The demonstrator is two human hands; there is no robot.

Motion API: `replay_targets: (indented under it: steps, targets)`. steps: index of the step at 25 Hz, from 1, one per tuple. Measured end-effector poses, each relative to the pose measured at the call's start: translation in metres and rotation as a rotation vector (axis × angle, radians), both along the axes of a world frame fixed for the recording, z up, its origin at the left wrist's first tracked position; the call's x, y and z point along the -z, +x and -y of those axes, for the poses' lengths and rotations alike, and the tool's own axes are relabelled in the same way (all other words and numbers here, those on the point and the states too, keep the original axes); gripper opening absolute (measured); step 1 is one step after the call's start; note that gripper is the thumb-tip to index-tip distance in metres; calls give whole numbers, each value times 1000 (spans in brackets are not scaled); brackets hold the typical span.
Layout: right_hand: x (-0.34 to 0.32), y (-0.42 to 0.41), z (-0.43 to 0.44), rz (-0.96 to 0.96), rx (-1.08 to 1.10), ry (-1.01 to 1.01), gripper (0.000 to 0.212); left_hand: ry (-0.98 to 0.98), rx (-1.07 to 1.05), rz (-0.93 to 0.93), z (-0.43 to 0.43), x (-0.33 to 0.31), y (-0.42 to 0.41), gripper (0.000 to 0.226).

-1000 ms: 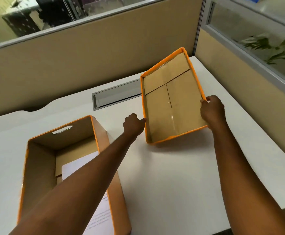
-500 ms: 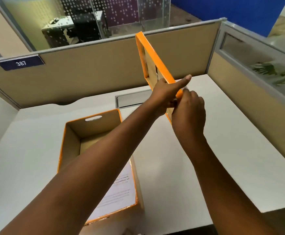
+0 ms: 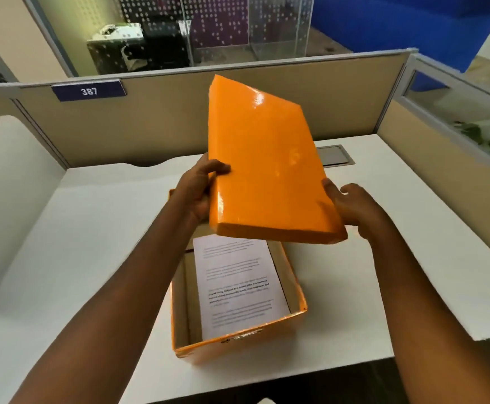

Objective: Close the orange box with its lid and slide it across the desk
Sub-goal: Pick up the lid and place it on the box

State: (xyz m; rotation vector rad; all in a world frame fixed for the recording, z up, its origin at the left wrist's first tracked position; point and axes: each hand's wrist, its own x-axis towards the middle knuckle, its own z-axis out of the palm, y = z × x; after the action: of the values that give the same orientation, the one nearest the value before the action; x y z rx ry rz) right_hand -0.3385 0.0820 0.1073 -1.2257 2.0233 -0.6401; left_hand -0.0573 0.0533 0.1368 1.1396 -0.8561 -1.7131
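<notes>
The glossy orange lid (image 3: 262, 167) hangs in the air, top side facing me, tilted with its far end raised, over the far half of the orange box (image 3: 238, 342). The box stands open on the white desk (image 3: 77, 243) near the front edge, with a printed sheet of paper (image 3: 238, 284) lying inside. My left hand (image 3: 197, 191) grips the lid's left edge, thumb on top. On the lid's right edge rests my right hand (image 3: 351, 205), holding it with the fingers partly spread.
Beige partition walls (image 3: 165, 121) close off the desk at the back and right. A grey cable hatch (image 3: 335, 155) is set into the desk behind the lid. A blue plate marked 387 (image 3: 89, 90) hangs on the back partition.
The lid was lifted off the desk, flipped from inside-up through on-edge to orange top up, and brought over the open box. The view shifted so the box sits centred below.
</notes>
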Motion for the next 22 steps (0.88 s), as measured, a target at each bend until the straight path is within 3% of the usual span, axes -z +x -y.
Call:
replay_targets:
  steps: [5, 9, 11, 22]
  targets:
    - [22, 52, -13, 65, -51, -96, 69, -15, -108, -93, -40, 45, 53, 54]
    - [38, 77, -29, 82, -48, -32, 68, -128, -204, 341, -75, 78, 72, 64]
    - [45, 84, -36, 91, -44, -33, 64, -140, -255, 452, -87, 90, 78, 64]
    - [62, 84, -55, 274, -97, 116, 73, -83, -207, 198, -112, 119, 80, 54]
